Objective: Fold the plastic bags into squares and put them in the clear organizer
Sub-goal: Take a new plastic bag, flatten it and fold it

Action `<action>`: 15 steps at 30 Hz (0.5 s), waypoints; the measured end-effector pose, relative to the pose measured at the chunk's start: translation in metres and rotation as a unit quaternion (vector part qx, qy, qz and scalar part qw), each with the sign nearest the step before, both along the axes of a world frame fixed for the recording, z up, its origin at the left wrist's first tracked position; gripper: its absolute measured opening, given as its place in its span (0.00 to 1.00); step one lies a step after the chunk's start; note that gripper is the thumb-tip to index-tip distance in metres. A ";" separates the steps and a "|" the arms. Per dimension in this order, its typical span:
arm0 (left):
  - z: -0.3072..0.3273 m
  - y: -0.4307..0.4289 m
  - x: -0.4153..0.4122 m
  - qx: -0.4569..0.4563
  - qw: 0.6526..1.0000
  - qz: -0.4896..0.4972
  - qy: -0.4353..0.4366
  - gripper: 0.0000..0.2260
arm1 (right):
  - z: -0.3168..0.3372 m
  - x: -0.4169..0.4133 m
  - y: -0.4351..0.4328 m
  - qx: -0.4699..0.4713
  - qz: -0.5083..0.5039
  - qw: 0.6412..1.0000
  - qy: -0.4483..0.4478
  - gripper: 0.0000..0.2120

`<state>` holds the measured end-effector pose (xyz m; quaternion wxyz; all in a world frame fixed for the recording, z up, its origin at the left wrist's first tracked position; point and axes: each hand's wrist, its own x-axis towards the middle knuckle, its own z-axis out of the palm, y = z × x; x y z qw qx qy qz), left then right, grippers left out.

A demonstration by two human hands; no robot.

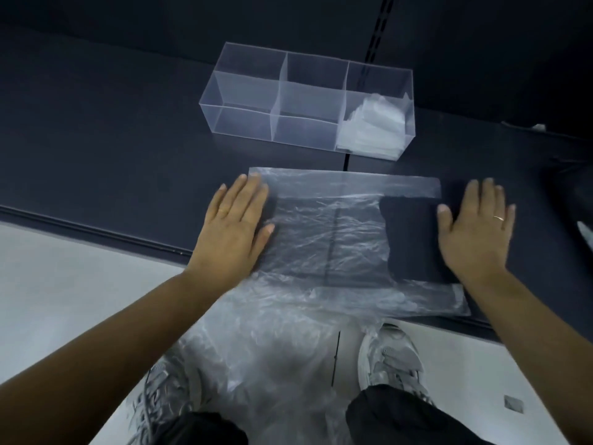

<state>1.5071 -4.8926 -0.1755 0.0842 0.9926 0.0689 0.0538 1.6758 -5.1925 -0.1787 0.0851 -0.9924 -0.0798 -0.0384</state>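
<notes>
Clear plastic bag (327, 232) spread flat on dark surface (96, 139) at centre, left hand (232, 224) open, palm down on its 9 o'clock edge, right hand (475, 229) open, flat at 3 o'clock, clear organizer (247, 91) at 12 o'clock, folded bags (373, 128) in its right compartment

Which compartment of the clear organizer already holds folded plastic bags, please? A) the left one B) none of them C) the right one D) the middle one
C: in the clear organizer, the stack of folded bags sits in the right-hand section, while the left and middle sections show only the dark surface through their walls.
</notes>
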 end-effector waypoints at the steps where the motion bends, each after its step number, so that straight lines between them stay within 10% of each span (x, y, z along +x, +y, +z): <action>1: 0.003 -0.005 -0.011 -0.026 0.998 -0.049 -0.040 0.27 | 0.007 -0.018 0.014 0.028 0.051 0.998 -0.016 0.28; 7: -0.009 -0.010 -0.082 -0.002 0.975 -0.215 0.047 0.29 | 0.003 -0.143 0.101 0.019 0.464 0.880 0.103 0.38; 10: -0.008 -0.004 -0.082 -0.008 0.981 -0.192 0.002 0.21 | -0.005 -0.135 0.097 -0.091 0.453 0.883 0.082 0.41; 15: 0.006 -0.002 -0.073 -0.090 0.982 -0.166 -0.001 0.18 | 0.000 -0.127 0.055 -0.002 0.401 0.915 0.051 0.25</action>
